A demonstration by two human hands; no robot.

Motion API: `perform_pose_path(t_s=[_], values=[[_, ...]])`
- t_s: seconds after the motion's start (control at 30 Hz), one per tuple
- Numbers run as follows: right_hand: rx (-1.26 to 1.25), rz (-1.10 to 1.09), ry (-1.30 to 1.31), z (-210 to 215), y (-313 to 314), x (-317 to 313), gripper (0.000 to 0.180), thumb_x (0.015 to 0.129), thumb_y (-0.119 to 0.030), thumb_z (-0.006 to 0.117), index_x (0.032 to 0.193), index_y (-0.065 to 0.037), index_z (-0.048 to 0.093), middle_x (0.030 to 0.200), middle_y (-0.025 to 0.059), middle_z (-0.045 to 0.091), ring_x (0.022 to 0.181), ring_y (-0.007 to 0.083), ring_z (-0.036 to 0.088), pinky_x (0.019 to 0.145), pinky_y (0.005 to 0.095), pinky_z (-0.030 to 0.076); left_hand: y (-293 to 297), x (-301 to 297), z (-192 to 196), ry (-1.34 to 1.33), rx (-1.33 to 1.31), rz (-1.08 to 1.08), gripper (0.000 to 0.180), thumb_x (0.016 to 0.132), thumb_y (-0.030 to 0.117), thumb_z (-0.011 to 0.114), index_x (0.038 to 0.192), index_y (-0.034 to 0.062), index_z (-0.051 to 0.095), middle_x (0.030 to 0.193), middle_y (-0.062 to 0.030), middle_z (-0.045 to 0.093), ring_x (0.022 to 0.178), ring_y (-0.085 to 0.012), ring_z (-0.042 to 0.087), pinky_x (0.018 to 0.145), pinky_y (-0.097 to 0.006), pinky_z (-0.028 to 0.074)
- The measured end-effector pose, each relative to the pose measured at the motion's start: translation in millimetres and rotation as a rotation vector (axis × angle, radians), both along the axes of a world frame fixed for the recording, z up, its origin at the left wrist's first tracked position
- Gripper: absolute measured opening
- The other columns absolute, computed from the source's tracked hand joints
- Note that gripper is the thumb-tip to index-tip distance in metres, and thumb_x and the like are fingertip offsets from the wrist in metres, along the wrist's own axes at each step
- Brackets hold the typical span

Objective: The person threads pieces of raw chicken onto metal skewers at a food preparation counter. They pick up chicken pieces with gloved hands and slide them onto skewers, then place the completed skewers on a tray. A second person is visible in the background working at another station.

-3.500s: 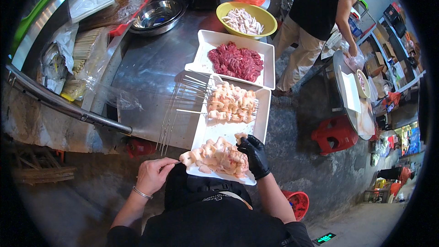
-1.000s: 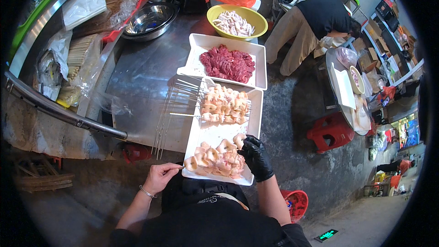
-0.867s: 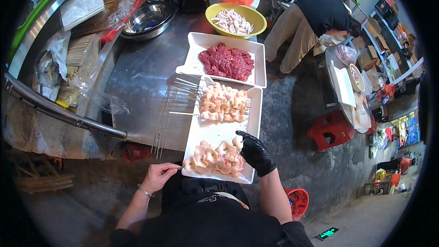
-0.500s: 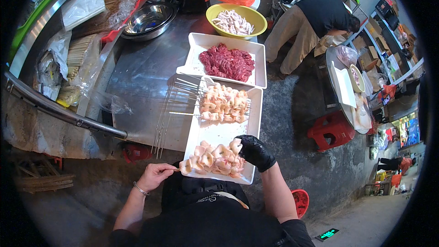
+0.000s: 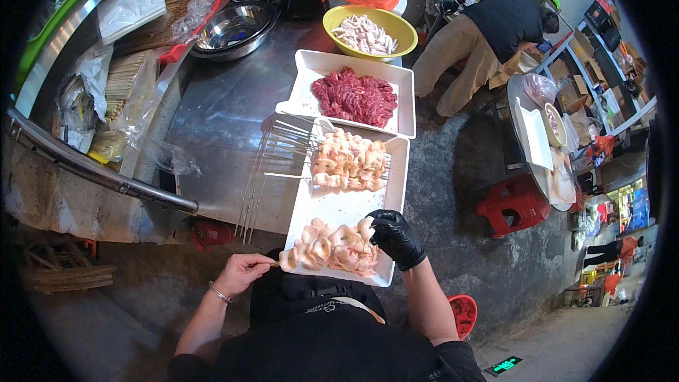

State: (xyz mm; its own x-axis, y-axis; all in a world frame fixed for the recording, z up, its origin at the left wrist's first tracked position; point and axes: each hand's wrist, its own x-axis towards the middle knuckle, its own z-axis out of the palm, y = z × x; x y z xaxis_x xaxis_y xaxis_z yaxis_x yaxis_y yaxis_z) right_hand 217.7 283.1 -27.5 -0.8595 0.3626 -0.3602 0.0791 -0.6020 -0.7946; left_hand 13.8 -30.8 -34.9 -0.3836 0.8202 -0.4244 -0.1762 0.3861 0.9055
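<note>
My left hand [image 5: 244, 273], bare with a bracelet at the wrist, pinches the end of a skewer [image 5: 275, 264]. Pale pieces of meat [image 5: 300, 255] are threaded on that skewer, over the near end of a white tray [image 5: 304, 206]. In a black glove, my right hand [image 5: 397, 238] is closed on a pale piece of meat [image 5: 366, 228] at the tray's right edge. Loose pale meat [image 5: 346, 251] lies between the hands. Finished-looking skewers of pale meat [image 5: 348, 161] rest across the tray's far half, their thin metal ends [image 5: 286, 134] sticking out to the left.
Beyond stand a white tray of red meat [image 5: 355, 99] and a yellow bowl [image 5: 409, 37] of pale strips. Steel bowls [image 5: 233, 32] and bundled bamboo sticks [image 5: 127, 88] are at left. A person [image 5: 502, 18] bends over at far right, near a red stool [image 5: 514, 205].
My gloved right hand has shifted slightly at the piece of meat, its fingers turned a little. The left hand still holds the skewer end. The whole view has moved slightly.
</note>
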Motion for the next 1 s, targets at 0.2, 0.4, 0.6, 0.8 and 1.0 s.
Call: perform_pose_path(t_s=[0.2,0.4,0.6,0.8,1.0], values=[[-0.02,-0.305,-0.058,-9.9,-16.4,1.3,0.021,0.089,-0.013,0.064,0.103,0.003,0.067,0.083,0.0055,0.067,0.068,0.0128,0.061,0.062,0.024,0.05,8.2,21.9,-10.4,0.022,0.021,0.109,0.017,0.091,0.006,0.062,0.105,0.0005,0.07,0.084,0.0023,0.066,0.072,-0.0034,0.053,0.064,-0.019,0.045],[0.166,-0.49,-0.028,-9.9,-27.6,-5.0,0.018,0.086,-0.008,0.066,0.102,0.0,0.067,0.083,0.0049,0.068,0.071,0.0104,0.062,0.067,0.0237,0.05,12.0,35.2,-6.0,0.142,-0.011,0.127,0.017,0.09,0.006,0.062,0.105,-0.0003,0.069,0.092,-0.0039,0.071,0.081,-0.0067,0.061,0.072,-0.021,0.049],[0.729,-0.574,-0.068,-21.2,-31.2,-7.5,0.016,0.085,-0.002,0.067,0.101,-0.001,0.069,0.09,0.0047,0.07,0.078,0.0109,0.064,0.072,0.0252,0.051,17.3,46.0,15.7,0.332,-0.076,0.122,0.017,0.089,0.01,0.064,0.103,0.001,0.07,0.089,-0.0092,0.072,0.078,-0.0095,0.066,0.071,-0.024,0.051],[1.035,-0.473,-0.153,-24.1,-27.2,-5.8,0.016,0.085,-0.003,0.067,0.101,-0.002,0.069,0.09,0.0062,0.07,0.08,0.0115,0.065,0.072,0.0251,0.051,28.0,55.3,34.8,0.656,0.033,0.189,0.016,0.086,0.009,0.064,0.1,0.004,0.071,0.082,-0.0131,0.069,0.07,-0.0218,0.068,0.063,-0.029,0.051],[0.314,-0.576,0.037,-42.3,-32.0,-3.9,0.021,0.093,-0.01,0.061,0.111,-0.001,0.064,0.104,0.0089,0.067,0.094,0.0167,0.064,0.087,0.0303,0.051,36.2,57.2,39.9,0.897,0.011,0.165,0.016,0.086,0.01,0.064,0.099,0.01,0.072,0.068,-0.012,0.06,0.062,-0.0292,0.062,0.053,-0.036,0.047]])
